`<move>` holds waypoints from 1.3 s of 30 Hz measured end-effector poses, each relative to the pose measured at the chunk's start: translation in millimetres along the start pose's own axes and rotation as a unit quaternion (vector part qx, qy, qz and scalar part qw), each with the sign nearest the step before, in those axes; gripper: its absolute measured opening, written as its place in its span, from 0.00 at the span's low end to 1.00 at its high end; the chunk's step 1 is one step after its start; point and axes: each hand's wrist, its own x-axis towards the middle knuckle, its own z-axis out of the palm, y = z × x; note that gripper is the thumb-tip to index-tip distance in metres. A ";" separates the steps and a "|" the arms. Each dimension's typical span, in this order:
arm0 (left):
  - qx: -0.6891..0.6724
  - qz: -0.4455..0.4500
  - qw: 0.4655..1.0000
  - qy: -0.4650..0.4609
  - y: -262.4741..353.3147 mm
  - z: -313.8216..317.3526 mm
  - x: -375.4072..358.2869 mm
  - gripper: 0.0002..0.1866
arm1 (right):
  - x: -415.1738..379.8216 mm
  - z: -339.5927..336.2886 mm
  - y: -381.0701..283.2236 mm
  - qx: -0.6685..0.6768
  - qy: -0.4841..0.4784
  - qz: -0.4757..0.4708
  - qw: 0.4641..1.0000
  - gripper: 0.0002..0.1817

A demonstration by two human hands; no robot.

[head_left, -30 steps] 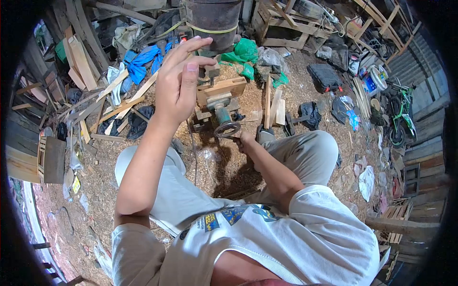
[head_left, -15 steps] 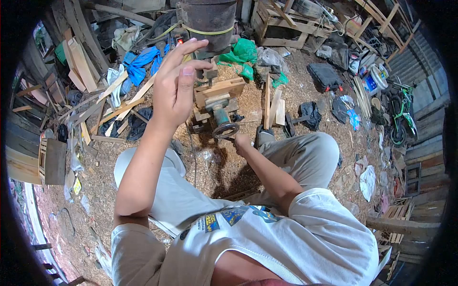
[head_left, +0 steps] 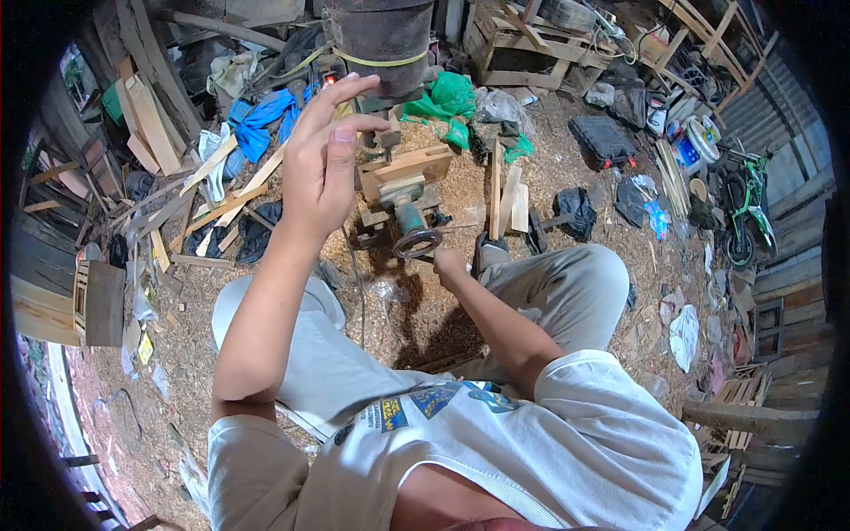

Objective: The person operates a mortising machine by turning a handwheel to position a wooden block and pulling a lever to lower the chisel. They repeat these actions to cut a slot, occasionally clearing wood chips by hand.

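My left hand (head_left: 320, 168) is raised to the left of the machine's handwheel, its fingers extended and slightly bent, the thumb apart from them. I see nothing held in it. My right hand (head_left: 451, 265) is closed at the lower right of the dark round handwheel (head_left: 417, 242), around a short handle that my fingers mostly hide. Behind the wheel is the green vise body (head_left: 409, 215). A wooden block (head_left: 421, 165) with a cut in its right end lies across the vise, under a metal drill or chisel head (head_left: 387, 142) that my left fingers partly cover.
A dark bucket-like housing (head_left: 376, 44) with a yellow band stands behind the machine. Upright wood pieces (head_left: 509, 199) are right of the vise. A black tool case (head_left: 602, 142) and black bag (head_left: 575, 212) lie farther right. Scrap planks (head_left: 221, 208) are at left; shavings cover the floor.
Very little differs. The whole view has shifted slightly, and both hands keep nearly the same pose, the right one still at the handwheel.
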 end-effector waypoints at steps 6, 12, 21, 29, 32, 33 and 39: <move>0.002 -0.005 1.000 0.001 1.3 0.5 0.1 0.37 | -14.2 4.1 -10.8 -0.009 0.003 -0.031 0.999 0.14; -0.003 -0.009 1.000 0.005 2.1 1.6 0.2 0.37 | -29.9 -7.8 -20.9 0.030 -0.040 0.003 0.999 0.14; 0.001 -0.004 1.000 0.003 3.8 -0.3 0.9 0.37 | 0.2 9.1 -2.4 -0.033 0.017 -0.012 0.999 0.18; 0.006 -0.004 1.000 0.002 0.3 0.6 -0.5 0.36 | -39.2 -7.0 -30.6 -0.029 0.000 0.003 1.000 0.17; 0.001 -0.007 1.000 0.001 0.5 -0.4 -0.7 0.36 | -22.8 0.1 -19.1 -0.035 0.021 -0.019 0.999 0.16; 0.001 -0.007 1.000 0.000 0.0 -0.2 -0.9 0.36 | -22.9 0.1 -19.3 -0.034 0.021 -0.019 0.999 0.16; 0.007 -0.006 1.000 0.004 -1.1 1.2 -0.9 0.37 | -28.6 -5.4 -22.3 -0.018 0.003 -0.025 1.000 0.16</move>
